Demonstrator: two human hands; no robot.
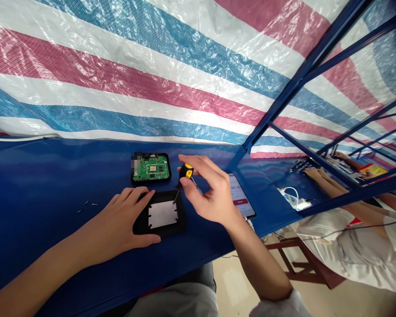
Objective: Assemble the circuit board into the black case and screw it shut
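Observation:
A black square cover [162, 215] with a grey metal plate in its middle lies on the blue table [53, 185]. My left hand [122, 224] rests on the cover's left side, thumb along its near edge and fingers over its far left corner. My right hand [207, 189] pinches a small screwdriver with a black and yellow handle [185, 172], its tip down at the cover's far right corner. Just behind the cover sits a black case half with a green circuit board [151, 168] in it.
A few small screws [87, 204] lie on the table to the left. A phone [241, 196] with a lit screen lies to the right of my hand. A striped tarpaulin hangs behind. Blue frame bars [303, 70] divide off another person's bench at the right.

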